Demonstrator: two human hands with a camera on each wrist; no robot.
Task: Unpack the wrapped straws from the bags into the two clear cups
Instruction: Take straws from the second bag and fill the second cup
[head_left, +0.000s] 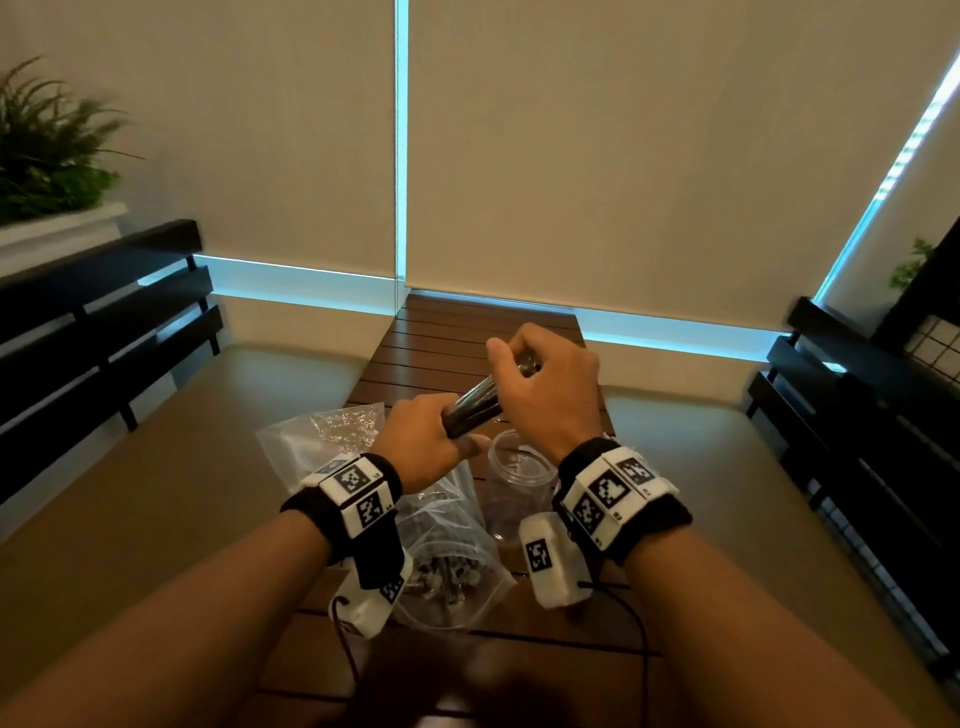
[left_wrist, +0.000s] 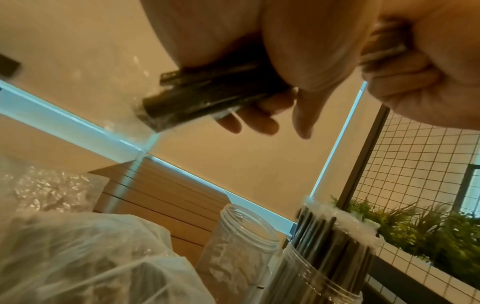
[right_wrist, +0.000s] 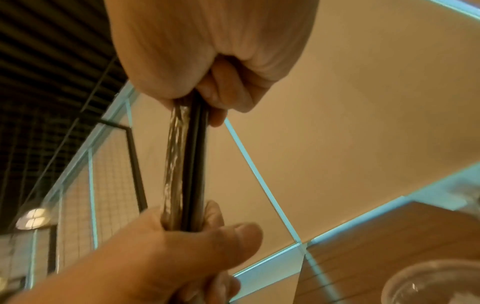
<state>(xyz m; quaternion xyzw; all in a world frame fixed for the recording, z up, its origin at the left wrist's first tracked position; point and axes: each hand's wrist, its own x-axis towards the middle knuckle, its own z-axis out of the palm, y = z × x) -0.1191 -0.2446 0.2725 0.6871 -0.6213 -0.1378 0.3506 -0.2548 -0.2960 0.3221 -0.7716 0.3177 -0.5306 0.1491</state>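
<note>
While a slatted counter (head_left: 452, 332) carries two plastic bags (head_left: 447, 561) and an empty clear cup (head_left: 517, 486), the left hand (head_left: 421, 441) and right hand (head_left: 550, 387) curl their fingers around a bundle of wrapped straws (head_left: 475, 408), apparently squaring it above the cup for loading.

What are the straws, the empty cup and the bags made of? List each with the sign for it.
Straws: dark, glossy, likely plastic, each in shiny crinkled clear film.
Empty cup: clear rigid plastic, probably; see-through wall, moulded threads at its rim.
Bags: thin clear plastic film, creased and glinting.
Left hand and right hand grip the straws.
</note>
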